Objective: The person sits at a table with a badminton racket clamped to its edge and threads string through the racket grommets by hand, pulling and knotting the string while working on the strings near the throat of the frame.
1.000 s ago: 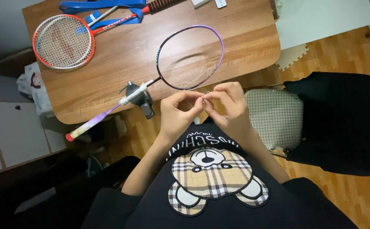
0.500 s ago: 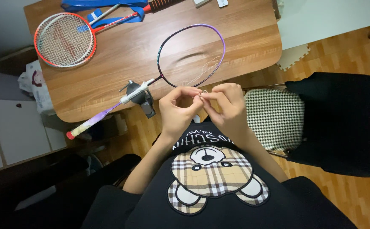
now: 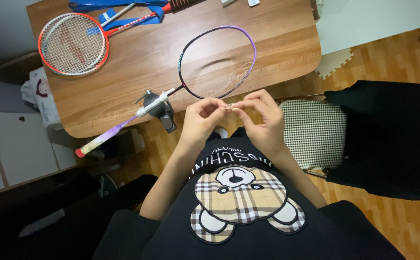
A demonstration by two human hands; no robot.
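While both hands, left hand and right hand, pinch thin string at the unstrung racket's 6 o'clock, threading appears underway; next calls for steady tension.

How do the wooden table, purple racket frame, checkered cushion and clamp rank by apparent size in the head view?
1. wooden table
2. checkered cushion and purple racket frame: similar, unranked
3. clamp

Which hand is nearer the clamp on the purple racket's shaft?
Left. The left hand is just right of the clamp, off the table edge. The right hand is farther right, beyond the left, fingertips meeting it.
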